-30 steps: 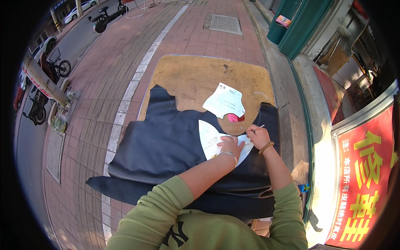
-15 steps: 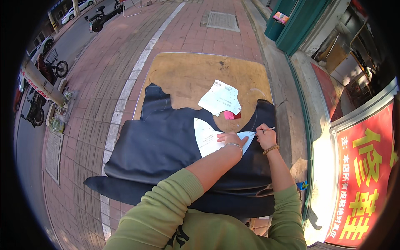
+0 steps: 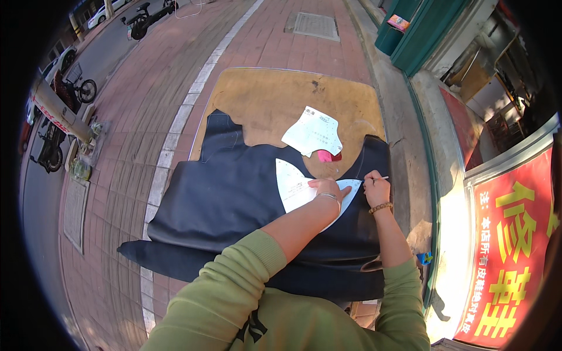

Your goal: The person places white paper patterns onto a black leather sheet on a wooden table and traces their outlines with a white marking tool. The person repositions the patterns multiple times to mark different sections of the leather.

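A large sheet of black leather (image 3: 222,196) covers the near part of a tan board. On it lies a white curved paper pattern (image 3: 291,188), pressed down by my left hand (image 3: 329,189), whose thumb is spread from its bent fingers. At the pattern's right tip, my right hand (image 3: 376,188) pinches a slim pen (image 3: 383,178); its point is hard to make out. Thin pale outlines mark the leather near its top corners. A second white pattern piece (image 3: 313,131) rests farther off, partly over a small pink-red item (image 3: 329,155).
The tan board (image 3: 263,88) extends beyond the leather. Brick pavement (image 3: 134,134) surrounds it on the left. To the right are a stone ledge (image 3: 404,152), a green door frame (image 3: 418,41) and a red banner (image 3: 509,251). Parked two-wheelers (image 3: 52,146) stand at far left.
The board and leather sit slightly higher in view. My left fingers look a little more bent on the pattern. My right hand keeps the pen at the pattern's right tip.
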### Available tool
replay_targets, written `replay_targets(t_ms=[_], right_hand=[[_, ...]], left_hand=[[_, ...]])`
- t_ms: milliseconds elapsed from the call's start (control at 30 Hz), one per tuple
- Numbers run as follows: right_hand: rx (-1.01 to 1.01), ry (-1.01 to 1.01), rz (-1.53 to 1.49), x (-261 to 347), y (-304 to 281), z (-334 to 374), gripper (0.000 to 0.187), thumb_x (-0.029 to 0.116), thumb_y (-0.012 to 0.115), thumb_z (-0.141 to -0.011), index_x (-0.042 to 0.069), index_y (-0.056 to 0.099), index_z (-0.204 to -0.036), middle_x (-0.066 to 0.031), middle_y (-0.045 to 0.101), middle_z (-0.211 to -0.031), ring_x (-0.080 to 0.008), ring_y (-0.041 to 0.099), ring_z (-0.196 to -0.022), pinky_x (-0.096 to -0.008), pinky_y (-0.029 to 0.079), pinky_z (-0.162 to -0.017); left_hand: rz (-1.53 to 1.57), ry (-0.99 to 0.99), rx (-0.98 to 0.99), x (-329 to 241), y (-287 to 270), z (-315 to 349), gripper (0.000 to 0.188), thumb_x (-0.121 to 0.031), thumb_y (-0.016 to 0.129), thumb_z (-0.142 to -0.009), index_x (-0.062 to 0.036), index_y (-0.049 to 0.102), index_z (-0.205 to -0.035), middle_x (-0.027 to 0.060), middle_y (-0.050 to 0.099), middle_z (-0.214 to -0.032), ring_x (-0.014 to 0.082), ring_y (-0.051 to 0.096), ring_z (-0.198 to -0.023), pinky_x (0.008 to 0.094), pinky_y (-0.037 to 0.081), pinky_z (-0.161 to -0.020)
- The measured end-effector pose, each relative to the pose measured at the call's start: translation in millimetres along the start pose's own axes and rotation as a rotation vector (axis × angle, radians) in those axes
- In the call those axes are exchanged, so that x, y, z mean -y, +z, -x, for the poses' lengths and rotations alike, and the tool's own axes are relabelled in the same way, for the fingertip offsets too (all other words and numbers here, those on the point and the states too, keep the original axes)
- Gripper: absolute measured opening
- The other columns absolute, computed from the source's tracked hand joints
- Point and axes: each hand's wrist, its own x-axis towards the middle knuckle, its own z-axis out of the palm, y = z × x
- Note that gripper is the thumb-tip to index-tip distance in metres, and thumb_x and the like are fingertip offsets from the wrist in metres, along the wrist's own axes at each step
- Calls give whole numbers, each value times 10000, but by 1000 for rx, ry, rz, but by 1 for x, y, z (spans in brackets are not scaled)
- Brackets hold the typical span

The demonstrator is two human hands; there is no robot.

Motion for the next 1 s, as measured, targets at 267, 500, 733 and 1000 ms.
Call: replay_targets(t_ms=[267,500,733,1000], right_hand=[[61,-40,179,30,-9,13,112,165,541,-840,76,607,-825,-157,650,-754,-361,634,-727,-443,500,-665],[113,-136,318,70,-8,64,100,170,557,-821,81,601,-805,-125,658,-800,-340,634,-740,-442,497,-661],[156,-199,222,93,4,116,72,133,573,-807,69,598,-786,-117,648,-778,-330,629,-700,-423,499,-622],[230,-271,207,111,17,141,48,124,573,-811,90,599,-789,-113,644,-760,-331,621,-669,-416,495,-596]], left_hand=[[103,91,-116,22,13,11,1087,-551,837,-615,-423,226,-1505,133,500,-1248,315,542,-1163,391,504,-888],[237,65,-398,21,54,31,860,-537,764,-700,-367,388,-1454,115,481,-1219,296,427,-1223,372,462,-888],[292,-35,-794,15,104,38,734,-568,707,-725,-265,498,-1360,121,471,-1290,276,438,-1193,401,377,-952],[446,-55,-784,19,112,33,609,-546,714,-710,-113,574,-1115,105,474,-1319,269,435,-1208,400,368,-936]])
